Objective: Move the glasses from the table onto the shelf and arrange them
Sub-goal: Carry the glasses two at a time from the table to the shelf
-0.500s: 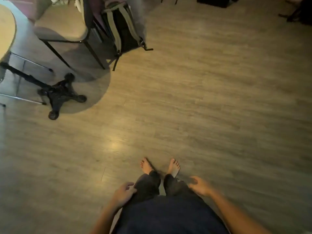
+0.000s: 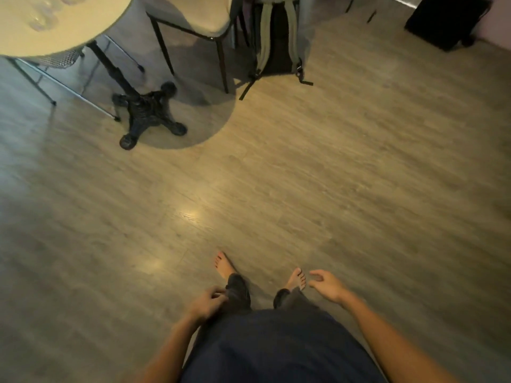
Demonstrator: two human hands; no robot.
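Observation:
Several clear glasses [image 2: 47,13] stand blurred on the round pale table [image 2: 91,31] at the top left, far from both hands. My left hand [image 2: 206,302] hangs at my thigh with loosely curled fingers and holds nothing. My right hand [image 2: 326,284] swings out to the side, fingers relaxed and empty. My bare feet are on the wooden floor below me. No shelf is in view.
The table's black cast-iron foot [image 2: 150,114] spreads over the floor. A beige chair [image 2: 199,20] with thin black legs stands behind it, a black and olive backpack [image 2: 276,42] beside it. A black box [image 2: 448,20] sits at the top right.
The view has swung up and left, bringing the table top and glasses into sight. My left foot has stepped forward and my right hand has swung outward.

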